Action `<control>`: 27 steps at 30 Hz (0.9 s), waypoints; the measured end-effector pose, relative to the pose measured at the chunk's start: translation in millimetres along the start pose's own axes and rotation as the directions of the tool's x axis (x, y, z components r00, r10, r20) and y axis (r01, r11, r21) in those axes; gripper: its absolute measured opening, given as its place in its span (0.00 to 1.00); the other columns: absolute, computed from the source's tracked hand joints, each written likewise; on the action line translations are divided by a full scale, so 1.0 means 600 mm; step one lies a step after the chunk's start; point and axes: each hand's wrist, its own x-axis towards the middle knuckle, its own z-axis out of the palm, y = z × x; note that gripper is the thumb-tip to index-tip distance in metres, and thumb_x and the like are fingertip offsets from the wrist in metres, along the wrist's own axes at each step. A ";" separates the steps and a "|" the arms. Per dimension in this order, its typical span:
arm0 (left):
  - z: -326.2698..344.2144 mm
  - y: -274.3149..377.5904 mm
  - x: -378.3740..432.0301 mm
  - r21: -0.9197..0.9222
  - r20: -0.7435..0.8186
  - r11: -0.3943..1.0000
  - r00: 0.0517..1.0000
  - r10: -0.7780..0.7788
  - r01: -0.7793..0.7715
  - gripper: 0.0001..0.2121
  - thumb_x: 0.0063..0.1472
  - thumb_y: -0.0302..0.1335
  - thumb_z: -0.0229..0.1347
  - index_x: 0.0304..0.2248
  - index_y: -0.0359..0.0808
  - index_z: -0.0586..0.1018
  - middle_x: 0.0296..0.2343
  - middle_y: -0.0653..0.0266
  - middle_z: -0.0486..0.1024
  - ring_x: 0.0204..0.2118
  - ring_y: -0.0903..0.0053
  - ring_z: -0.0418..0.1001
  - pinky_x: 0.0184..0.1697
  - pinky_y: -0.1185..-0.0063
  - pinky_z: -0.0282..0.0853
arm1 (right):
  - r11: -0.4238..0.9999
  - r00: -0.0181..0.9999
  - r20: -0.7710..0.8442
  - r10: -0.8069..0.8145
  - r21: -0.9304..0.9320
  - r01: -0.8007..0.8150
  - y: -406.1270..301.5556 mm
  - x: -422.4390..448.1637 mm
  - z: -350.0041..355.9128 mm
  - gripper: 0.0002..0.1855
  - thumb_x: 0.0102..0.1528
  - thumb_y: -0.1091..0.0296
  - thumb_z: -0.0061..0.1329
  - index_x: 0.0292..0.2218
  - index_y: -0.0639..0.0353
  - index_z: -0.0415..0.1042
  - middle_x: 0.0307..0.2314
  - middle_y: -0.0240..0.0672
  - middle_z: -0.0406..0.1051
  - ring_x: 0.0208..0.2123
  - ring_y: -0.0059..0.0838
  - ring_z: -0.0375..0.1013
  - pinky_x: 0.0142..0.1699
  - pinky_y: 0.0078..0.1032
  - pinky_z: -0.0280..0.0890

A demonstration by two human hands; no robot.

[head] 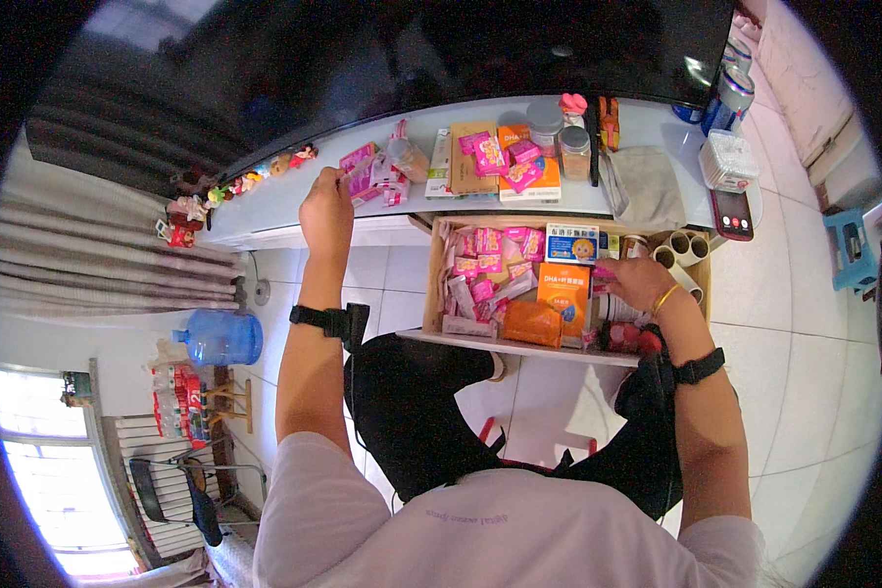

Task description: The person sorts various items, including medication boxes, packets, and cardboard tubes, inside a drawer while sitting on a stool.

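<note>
My left hand is above the left part of the white cabinet top, fingers pinched on a thin pale sachet. Just behind it lies a flat pink box. My right hand reaches into the right side of an open drawer, its fingertips closed on a small pink packet. Near that hand are a blue-and-white medicine box, an orange box and a white bottle partly under the hand. Several pink wrapped packets fill the drawer's left side, with an orange pouch in front.
On the cabinet top stand lidded jars, stacked boxes topped with pink packets, a grey cloth and a phone. A large television rises behind. Cardboard tubes occupy the drawer's right end.
</note>
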 end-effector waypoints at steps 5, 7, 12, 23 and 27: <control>0.080 -0.036 0.020 0.038 0.052 0.998 0.997 -0.055 0.053 0.05 0.80 0.30 0.62 0.44 0.38 0.84 0.38 0.49 0.90 0.40 0.45 0.90 0.42 0.54 0.85 | 1.000 0.999 0.034 0.012 0.024 -0.012 -0.016 0.016 -0.004 0.26 0.77 0.52 0.59 0.70 0.47 0.78 0.51 0.50 0.90 0.56 0.53 0.89 0.64 0.61 0.78; 0.109 -0.047 0.027 0.066 0.079 0.996 0.995 -0.058 0.052 0.06 0.80 0.31 0.61 0.46 0.39 0.85 0.38 0.49 0.91 0.39 0.46 0.91 0.42 0.53 0.85 | 0.995 0.998 0.052 0.029 0.093 -0.034 -0.027 0.024 -0.013 0.25 0.77 0.53 0.58 0.70 0.46 0.78 0.52 0.50 0.89 0.57 0.54 0.89 0.65 0.63 0.77; 0.158 -0.055 0.017 0.141 0.253 0.987 0.961 -0.111 0.077 0.07 0.80 0.33 0.61 0.49 0.42 0.87 0.39 0.47 0.92 0.38 0.46 0.91 0.41 0.51 0.86 | 0.999 0.999 0.044 0.021 0.049 -0.023 -0.047 0.042 -0.015 0.27 0.76 0.54 0.59 0.71 0.46 0.76 0.53 0.50 0.89 0.58 0.55 0.89 0.63 0.69 0.77; 0.186 -0.110 -0.011 0.136 0.275 0.987 0.960 0.050 -0.091 0.09 0.78 0.29 0.59 0.51 0.43 0.88 0.37 0.49 0.91 0.38 0.47 0.92 0.40 0.53 0.86 | 0.999 0.999 0.000 -0.050 -0.013 0.050 -0.073 0.077 -0.006 0.28 0.74 0.56 0.59 0.71 0.48 0.76 0.49 0.53 0.90 0.52 0.57 0.90 0.59 0.56 0.84; 0.192 -0.131 -0.022 0.021 0.192 0.990 0.972 0.136 -0.142 0.08 0.77 0.27 0.58 0.49 0.43 0.87 0.37 0.49 0.91 0.38 0.47 0.92 0.40 0.53 0.86 | 0.999 0.999 0.026 -0.033 -0.016 0.034 -0.110 0.080 -0.027 0.29 0.74 0.57 0.59 0.72 0.47 0.76 0.49 0.54 0.89 0.53 0.58 0.90 0.60 0.57 0.84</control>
